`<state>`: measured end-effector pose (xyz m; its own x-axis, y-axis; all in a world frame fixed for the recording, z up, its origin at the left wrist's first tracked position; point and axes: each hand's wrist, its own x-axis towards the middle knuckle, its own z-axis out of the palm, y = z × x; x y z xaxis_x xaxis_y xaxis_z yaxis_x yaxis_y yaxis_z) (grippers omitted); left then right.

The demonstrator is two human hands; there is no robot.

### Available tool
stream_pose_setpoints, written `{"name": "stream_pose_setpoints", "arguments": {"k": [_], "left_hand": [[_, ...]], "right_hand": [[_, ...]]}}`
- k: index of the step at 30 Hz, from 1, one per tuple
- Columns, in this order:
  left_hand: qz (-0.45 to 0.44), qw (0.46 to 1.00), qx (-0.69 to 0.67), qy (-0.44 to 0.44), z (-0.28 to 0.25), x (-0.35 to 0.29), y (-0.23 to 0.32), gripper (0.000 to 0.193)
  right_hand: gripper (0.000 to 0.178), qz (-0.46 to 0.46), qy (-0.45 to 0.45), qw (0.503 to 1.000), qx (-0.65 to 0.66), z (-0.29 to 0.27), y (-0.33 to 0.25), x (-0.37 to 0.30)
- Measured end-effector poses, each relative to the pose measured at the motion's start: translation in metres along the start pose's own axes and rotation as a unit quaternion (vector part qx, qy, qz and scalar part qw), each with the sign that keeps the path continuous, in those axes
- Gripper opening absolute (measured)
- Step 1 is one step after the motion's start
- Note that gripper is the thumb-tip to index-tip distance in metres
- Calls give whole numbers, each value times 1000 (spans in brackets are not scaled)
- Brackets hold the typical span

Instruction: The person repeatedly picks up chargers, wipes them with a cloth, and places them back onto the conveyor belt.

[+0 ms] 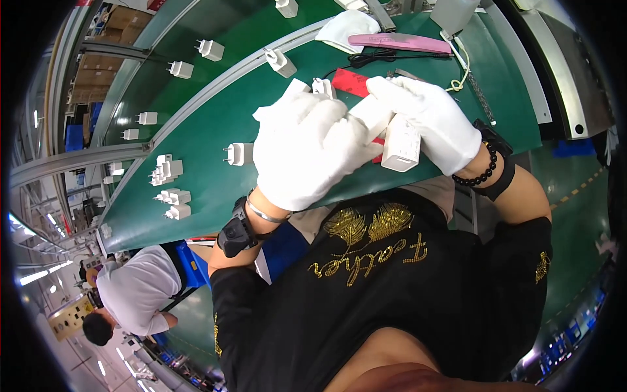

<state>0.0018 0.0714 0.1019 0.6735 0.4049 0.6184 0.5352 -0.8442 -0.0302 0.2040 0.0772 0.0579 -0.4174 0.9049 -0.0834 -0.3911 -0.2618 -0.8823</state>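
Note:
Both my hands wear white gloves and meet above the green work surface (215,189). My right hand (434,117) is closed around a white plug-in charger (400,147), whose flat end points toward me. My left hand (304,144) is closed beside it, its fingers curled toward a white piece between the two hands. What exactly the left fingers hold is hidden, white against white. Just beyond the left hand stands another white charger (323,88), partly covered. A red piece (351,81) lies under and behind my hands. To the left of my left hand is a charger with two pins (239,154).
More chargers (168,168) cluster at the left of the surface; several sit on the green belt (210,50) past a metal rail (215,81). A pink tool (400,44) with a black cord and a white cloth (348,29) lie at the back. A person (140,287) works at lower left.

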Motion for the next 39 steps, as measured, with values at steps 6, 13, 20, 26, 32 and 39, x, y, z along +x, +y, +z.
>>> {"name": "stream_pose_setpoints", "arguments": {"k": [6, 13, 20, 26, 32, 39], "left_hand": [[-124, 992, -3, 32, 14, -22, -1, 41], [-108, 983, -84, 121, 9, -12, 5, 43], [-34, 988, -126, 80, 9, -2, 0, 37], [-11, 995, -67, 73, 9, -1, 0, 34], [-67, 997, -42, 0, 4, -4, 8, 36], [-149, 979, -66, 122, 18, -19, 5, 43]], "right_hand": [[23, 27, 34, 999, 22, 9, -16, 2], [27, 55, -1, 997, 62, 12, -24, -4], [23, 81, 17, 993, 83, 16, -25, -8], [22, 90, 23, 995, 36, 14, -23, -7], [24, 69, 18, 997, -12, 7, -14, -3], [31, 74, -1, 997, 20, -1, -20, -9]]}}
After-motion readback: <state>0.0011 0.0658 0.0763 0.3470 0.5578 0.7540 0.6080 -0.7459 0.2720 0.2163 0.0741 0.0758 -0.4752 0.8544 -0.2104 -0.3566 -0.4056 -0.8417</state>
